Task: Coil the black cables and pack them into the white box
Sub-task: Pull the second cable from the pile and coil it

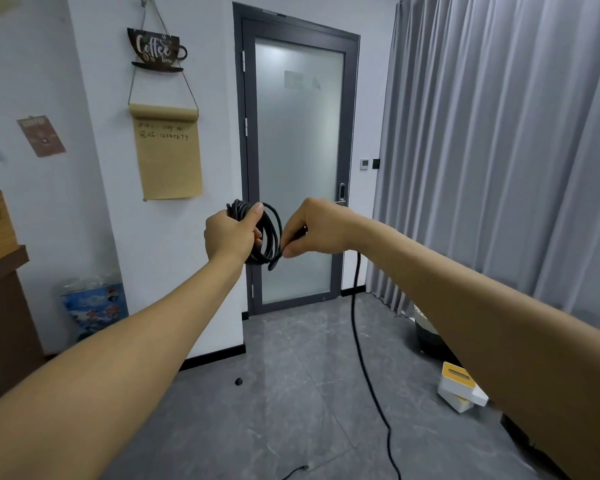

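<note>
Cable (270, 233) coil gripped by left hand (230, 235) | right hand (314, 228) pinching strand

Place: a small office or break room, indoors.
Far wall: a frosted glass door (298, 168) in a dark metal frame, with a keypad lock (341, 192).
Left wall: a hanging "Coffee Time" sign (156, 50) above a brown paper note roll (168, 154).
Right: full-length grey curtains (499, 150).
Floor: grey stone-look tiles (274, 410).

Bare floor (257, 410) ahead; trailing cable (355, 341) crosses it; box (459, 389) right.
</note>
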